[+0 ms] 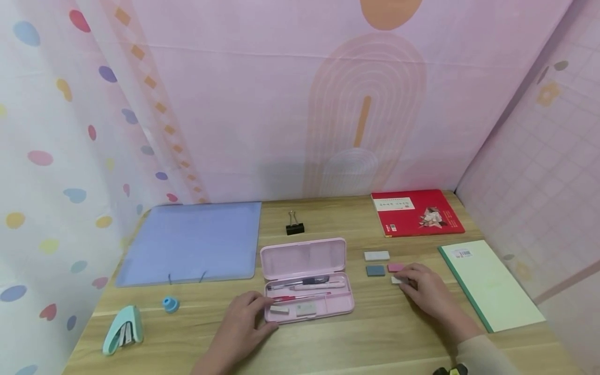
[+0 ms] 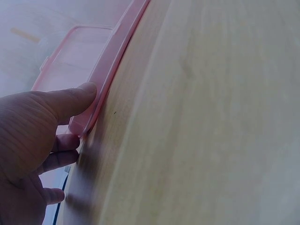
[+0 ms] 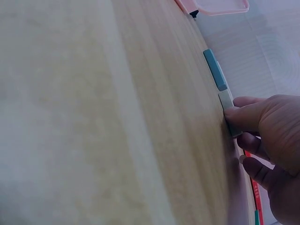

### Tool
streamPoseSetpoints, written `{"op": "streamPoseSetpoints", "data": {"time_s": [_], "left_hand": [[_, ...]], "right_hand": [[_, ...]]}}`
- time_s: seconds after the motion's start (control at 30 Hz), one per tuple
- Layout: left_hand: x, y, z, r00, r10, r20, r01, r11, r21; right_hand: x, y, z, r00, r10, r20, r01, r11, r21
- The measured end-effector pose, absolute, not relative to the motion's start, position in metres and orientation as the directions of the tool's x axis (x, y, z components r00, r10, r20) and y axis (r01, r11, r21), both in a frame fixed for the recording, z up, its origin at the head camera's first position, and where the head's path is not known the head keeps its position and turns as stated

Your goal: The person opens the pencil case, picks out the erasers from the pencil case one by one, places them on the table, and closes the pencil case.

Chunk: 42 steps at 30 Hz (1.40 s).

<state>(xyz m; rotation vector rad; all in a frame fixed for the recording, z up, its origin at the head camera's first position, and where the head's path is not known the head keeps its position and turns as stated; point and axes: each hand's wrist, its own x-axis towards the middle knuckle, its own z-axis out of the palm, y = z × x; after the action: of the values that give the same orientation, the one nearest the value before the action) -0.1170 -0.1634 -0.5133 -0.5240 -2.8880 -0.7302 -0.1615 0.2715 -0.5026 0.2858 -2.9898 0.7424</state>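
Note:
A pink pencil case (image 1: 313,317) lies with its lid raised. Inside are several pens (image 1: 300,298) and two small pale erasers (image 1: 306,310). My left hand (image 1: 244,320) grips the case's left end; in the left wrist view the thumb (image 2: 77,99) lies against its front wall and the other fingers bend round the corner. To the right, my right hand (image 1: 428,291) pinches a whitish eraser (image 3: 227,101) between thumb and fingers, low over the table. Close beside it are a pink eraser (image 1: 395,267), a blue-grey eraser (image 1: 375,271) and a white eraser (image 1: 377,255).
A blue folder (image 1: 197,242) lies at back left, with a mint stapler (image 1: 124,330) and a small blue cap-like piece (image 1: 171,304) in front. Behind the case stands a black binder clip (image 1: 295,228). A red book (image 1: 417,212) and a pale green notebook (image 1: 494,286) lie right.

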Motion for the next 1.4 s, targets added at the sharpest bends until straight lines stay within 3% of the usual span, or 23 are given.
{"op": "streamPoseSetpoints", "data": {"time_s": [0.17,0.3,0.53,0.7,1.0,1.4], "left_hand": [[-0.117,-0.162,-0.513,-0.926,0.311,0.216,0.376,0.819,0.434],[-0.118,-0.162,-0.514,-0.917,0.313,0.248,0.394,0.812,0.431],[-0.118,-0.167,-0.514,-0.92,0.305,0.245,0.386,0.808,0.444],[-0.12,-0.168,-0.514,-0.908,0.33,0.257,0.414,0.797,0.441],[-0.12,-0.171,-0.513,-0.899,0.344,0.27,0.433,0.79,0.434],[-0.118,-0.171,-0.512,-0.908,0.337,0.248,0.415,0.8,0.433]], "right_hand": [[-0.156,0.263,-0.492,-0.981,-0.162,0.109,-0.194,0.856,-0.48],[-0.15,0.23,-0.476,-0.954,-0.255,0.154,-0.298,0.816,-0.494],[-0.144,0.144,-0.476,-0.769,-0.611,0.186,-0.622,0.651,-0.434],[-0.142,0.116,-0.488,-0.698,-0.689,0.196,-0.708,0.621,-0.336],[-0.142,0.102,-0.495,-0.715,-0.677,0.173,-0.696,0.666,-0.27],[-0.143,0.094,-0.494,-0.774,-0.62,0.133,-0.615,0.685,-0.391]]}}
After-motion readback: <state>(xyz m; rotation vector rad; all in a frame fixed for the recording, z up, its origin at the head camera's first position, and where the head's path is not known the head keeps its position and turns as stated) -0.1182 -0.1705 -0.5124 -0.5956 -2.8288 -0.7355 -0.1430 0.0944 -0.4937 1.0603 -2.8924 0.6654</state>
